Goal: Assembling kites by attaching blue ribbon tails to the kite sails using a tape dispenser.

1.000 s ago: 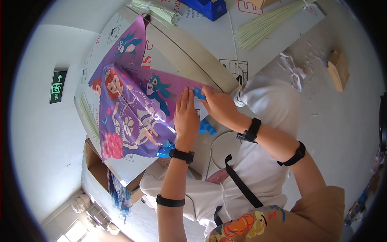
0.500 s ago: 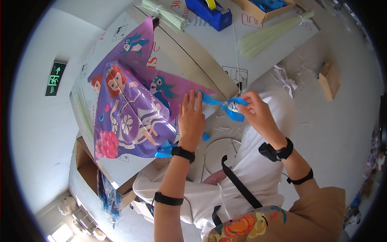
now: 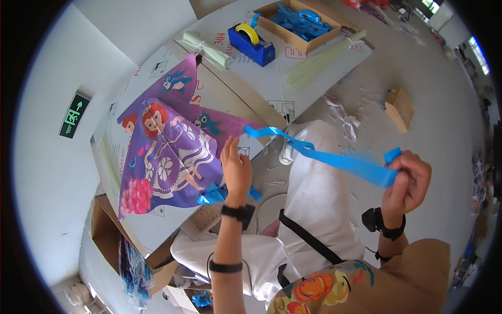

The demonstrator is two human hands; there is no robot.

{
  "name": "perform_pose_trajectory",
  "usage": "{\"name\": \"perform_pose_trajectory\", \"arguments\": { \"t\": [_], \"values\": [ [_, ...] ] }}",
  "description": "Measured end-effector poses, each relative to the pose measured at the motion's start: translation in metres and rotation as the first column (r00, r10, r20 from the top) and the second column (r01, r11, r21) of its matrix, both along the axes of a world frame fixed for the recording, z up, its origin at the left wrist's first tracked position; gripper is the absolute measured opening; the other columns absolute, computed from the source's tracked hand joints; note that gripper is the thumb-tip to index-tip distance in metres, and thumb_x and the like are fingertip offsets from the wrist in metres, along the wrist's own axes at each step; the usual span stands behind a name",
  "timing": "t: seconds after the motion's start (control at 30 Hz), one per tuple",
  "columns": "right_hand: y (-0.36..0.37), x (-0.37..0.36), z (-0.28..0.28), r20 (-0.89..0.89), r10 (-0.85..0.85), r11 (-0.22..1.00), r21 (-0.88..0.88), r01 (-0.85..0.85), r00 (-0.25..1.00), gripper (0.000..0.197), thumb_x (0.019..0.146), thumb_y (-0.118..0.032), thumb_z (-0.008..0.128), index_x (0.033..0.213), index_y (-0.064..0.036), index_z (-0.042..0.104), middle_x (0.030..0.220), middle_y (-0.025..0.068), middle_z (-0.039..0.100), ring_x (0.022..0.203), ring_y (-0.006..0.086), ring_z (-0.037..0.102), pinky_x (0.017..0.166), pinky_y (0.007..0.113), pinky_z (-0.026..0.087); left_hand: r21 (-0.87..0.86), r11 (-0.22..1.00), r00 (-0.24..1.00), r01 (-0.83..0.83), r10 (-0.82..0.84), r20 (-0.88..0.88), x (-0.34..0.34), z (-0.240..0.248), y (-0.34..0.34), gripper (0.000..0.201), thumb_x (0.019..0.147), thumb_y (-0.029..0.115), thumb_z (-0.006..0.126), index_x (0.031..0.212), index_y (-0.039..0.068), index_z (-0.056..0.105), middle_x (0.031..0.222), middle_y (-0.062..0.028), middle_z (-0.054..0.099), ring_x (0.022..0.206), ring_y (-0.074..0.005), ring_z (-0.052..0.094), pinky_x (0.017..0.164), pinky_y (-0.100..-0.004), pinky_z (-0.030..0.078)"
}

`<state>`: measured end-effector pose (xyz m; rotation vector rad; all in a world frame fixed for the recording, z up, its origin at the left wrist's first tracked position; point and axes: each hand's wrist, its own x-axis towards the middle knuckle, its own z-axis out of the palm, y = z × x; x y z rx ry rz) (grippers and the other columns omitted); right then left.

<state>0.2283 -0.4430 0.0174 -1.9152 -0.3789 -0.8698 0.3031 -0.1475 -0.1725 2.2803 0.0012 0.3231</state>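
Observation:
A purple kite (image 3: 180,152) printed with a red-haired figure in a gown lies on the table. From its pink corner, a long blue plastic ribbon (image 3: 324,157) stretches across my lap to the right. My right hand (image 3: 409,180) pinches the ribbon's far end, a short folded bit sticking up above the fingers. My left hand (image 3: 237,170) hovers at the kite's near right edge, fingers extended, holding nothing. Beside that wrist, a bunched blue piece (image 3: 212,194) sits at the kite's lower corner.
A blue tape dispenser (image 3: 252,46) and a cardboard box (image 3: 334,29) of blue ribbons stand at the back. Bundles of pale thin sticks (image 3: 206,49) lie on the table. A wooden block (image 3: 399,109) and scraps (image 3: 345,118) are on the floor. Below the table's left is an open carton (image 3: 107,225).
My right hand has moved far right and down, and the bunched ribbon is now drawn out long. My left hand has come off the kite's pink corner and moved slightly down.

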Motion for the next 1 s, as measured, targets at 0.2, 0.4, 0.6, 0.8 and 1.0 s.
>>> {"name": "perform_pose_trajectory", "arguments": {
  "t": [0.2, 0.4, 0.6, 0.8, 1.0],
  "values": [
    [0.048, -0.041, 0.014, 0.083, 0.481, 0.865, 0.116, -0.488, 0.873, 0.023, 0.089, -0.008, 0.064, 0.108, -0.0007, 0.053, 0.087, 0.0098, 0.064, 0.067, 0.0185, 0.056, 0.07, 0.039, 0.047, -0.479, 0.785, 0.906, 0.394, -0.421, 0.056, -0.123, 0.156, -0.032, 0.063, 0.073, -0.002, 0.069, 0.134, 0.001, 0.052, 0.137, -0.0187, 0.054, 0.125, -0.0346, 0.052, 0.107, -0.0417, 0.038],
    [0.099, -0.061, 0.003, -0.037, 0.633, 0.774, 0.031, -0.632, 0.774, 0.029, 0.081, 0.004, 0.068, 0.109, 0.0028, 0.058, 0.084, 0.0108, 0.065, 0.061, 0.0233, 0.059, 0.055, 0.034, 0.047, -0.666, 0.703, 0.92, 0.247, -0.386, -0.066, -0.196, 0.152, -0.041, 0.059, 0.068, 0.011, 0.083, 0.12, 0.002, 0.056, 0.129, -0.0161, 0.059, 0.123, -0.034, 0.054, 0.106, -0.0499, 0.038],
    [0.102, -0.094, -0.001, -0.115, 0.827, 0.553, -0.006, -0.833, 0.55, 0.032, 0.081, -0.002, 0.073, 0.11, 0.0021, 0.058, 0.077, 0.0075, 0.064, 0.055, 0.0205, 0.056, 0.051, 0.032, 0.045, -0.275, 0.873, 0.915, 0.404, -0.382, 0.133, -0.215, 0.162, -0.013, 0.054, 0.062, 0.009, 0.083, 0.111, 0.003, 0.061, 0.108, -0.0116, 0.067, 0.109, -0.0318, 0.062, 0.104, -0.051, 0.04],
    [0.116, -0.092, -0.011, -0.113, 0.791, 0.603, -0.025, -0.797, 0.602, 0.032, 0.081, -0.005, 0.075, 0.106, 0.0034, 0.059, 0.077, 0.0085, 0.065, 0.052, 0.0199, 0.055, 0.048, 0.032, 0.044, -0.764, 0.561, 0.799, 0.32, -0.593, -0.101, -0.261, 0.173, -0.001, 0.023, 0.079, 0.009, 0.078, 0.097, 0.0, 0.067, 0.095, -0.0125, 0.068, 0.088, -0.0303, 0.065, 0.082, -0.0364, 0.052],
    [0.12, -0.102, -0.003, -0.253, 0.868, 0.491, 0.324, -0.808, 0.426, 0.038, 0.084, -0.009, 0.074, 0.117, 0.0029, 0.059, 0.097, 0.0129, 0.067, 0.077, 0.0241, 0.065, 0.069, 0.034, 0.052, -0.883, 0.299, 0.752, 0.362, -0.653, 0.087, -0.278, 0.178, 0.009, 0.01, 0.089, 0.005, 0.068, 0.097, -0.001, 0.068, 0.088, -0.0128, 0.068, 0.078, -0.0261, 0.067, 0.073, -0.0335, 0.052]
  ]
}}
